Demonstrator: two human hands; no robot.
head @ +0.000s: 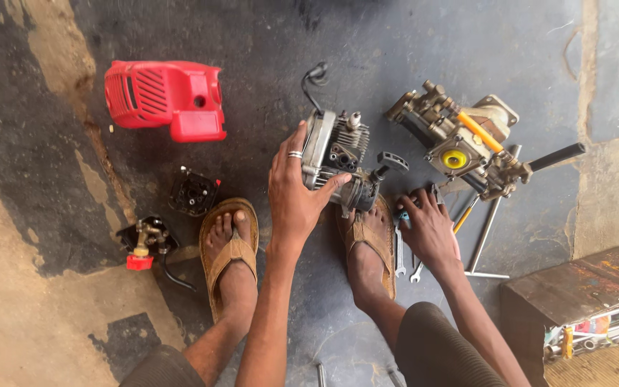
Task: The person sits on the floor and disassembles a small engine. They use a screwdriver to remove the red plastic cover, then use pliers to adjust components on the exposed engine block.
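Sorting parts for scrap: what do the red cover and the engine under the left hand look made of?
Red cover: likely moulded plastic, with an even glossy colour and slotted vents. Engine, steadied by the left hand: apparently bare cast metal, dull grey with thin cooling fins.

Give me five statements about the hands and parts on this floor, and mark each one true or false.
1. The left hand rests on the engine. True.
2. The right hand holds the red cover. False: it reaches among the wrenches; the cover lies apart, untouched.
3. The left hand wears a ring. True.
4. The person is barefoot. False: both feet wear sandals.
5. The pump lies left of the engine. False: it lies right of it.
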